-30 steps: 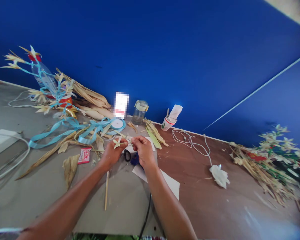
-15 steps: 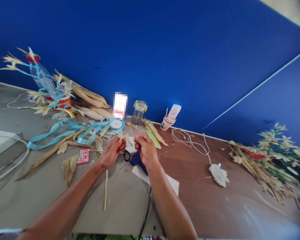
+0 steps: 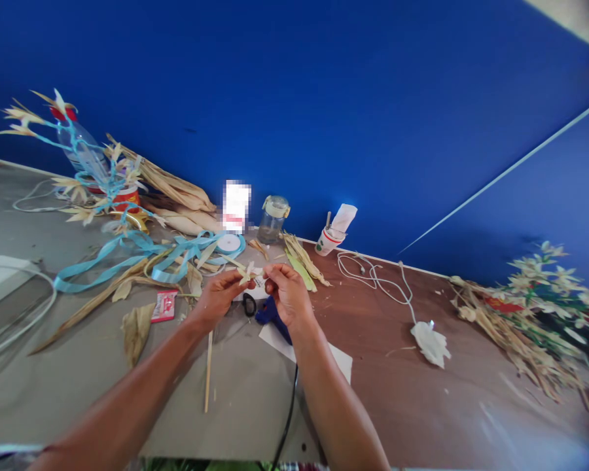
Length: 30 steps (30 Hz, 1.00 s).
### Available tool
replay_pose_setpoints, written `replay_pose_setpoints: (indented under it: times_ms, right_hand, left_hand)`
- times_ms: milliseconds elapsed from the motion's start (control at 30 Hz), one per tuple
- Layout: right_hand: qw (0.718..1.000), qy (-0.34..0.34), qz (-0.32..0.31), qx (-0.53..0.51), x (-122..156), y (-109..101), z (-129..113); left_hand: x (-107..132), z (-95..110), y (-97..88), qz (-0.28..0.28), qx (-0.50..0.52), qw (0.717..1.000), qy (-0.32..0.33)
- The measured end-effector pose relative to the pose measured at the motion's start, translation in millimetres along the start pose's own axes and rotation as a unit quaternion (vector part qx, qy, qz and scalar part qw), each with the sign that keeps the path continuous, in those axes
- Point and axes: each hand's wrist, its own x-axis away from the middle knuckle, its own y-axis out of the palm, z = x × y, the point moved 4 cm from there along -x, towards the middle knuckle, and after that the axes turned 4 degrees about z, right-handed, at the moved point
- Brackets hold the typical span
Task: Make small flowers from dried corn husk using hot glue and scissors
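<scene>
Between my fingertips, over the middle of the table, is a small pale flower (image 3: 248, 272) that looks made of dried corn husk. My left hand (image 3: 222, 294) is closed in a pinch on its base. Close beside it, my right hand (image 3: 287, 288) has thumb and forefinger pressed together at the flower's right side; what they pinch is too small to make out. Below the hands lie a dark blue tool with a black cord, perhaps a glue gun (image 3: 271, 313), a black ring-shaped handle (image 3: 249, 305) and a white sheet (image 3: 341, 361).
Light blue ribbon (image 3: 86, 282), dried husks (image 3: 171, 186) and ribbon-wrapped flower stems (image 3: 110, 190) crowd the left. A glass jar (image 3: 273, 219) and paper cup (image 3: 328, 241) stand by the blue wall. White cable (image 3: 373, 278) and husk flowers (image 3: 544, 281) lie right. A thin stick (image 3: 209, 373) lies in front.
The pale flower has turned up into clearer view between my hands. My left hand has rolled slightly, its fingers now pointing toward the right hand. Objects on the table have stayed put.
</scene>
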Motion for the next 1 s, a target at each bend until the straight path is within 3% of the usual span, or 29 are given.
replay_pose_setpoints:
  times_ms: [367, 600, 800, 1000]
  right_hand:
    - [1.000, -0.010, 0.002, 0.017, 2.1, 1.7, -1.3]
    - [1.000, -0.008, 0.001, 0.018, 3.1, 3.3, -0.9]
    - [1.000, -0.012, 0.002, 0.013, 2.8, 2.8, -1.5]
    - [1.000, -0.009, 0.003, 0.006, 3.7, 3.4, 0.0]
  left_hand:
    - [-0.8, 1.9, -1.6, -0.013, -0.057, 0.998, 0.025]
    - [-0.9, -1.5, -0.6, -0.002, 0.066, 0.998, 0.002]
    - [-1.7, -5.4, -3.5, 0.034, 0.078, 0.996, -0.012]
    - [-1.9, -5.5, -2.7, 0.028, 0.103, 0.994, -0.011]
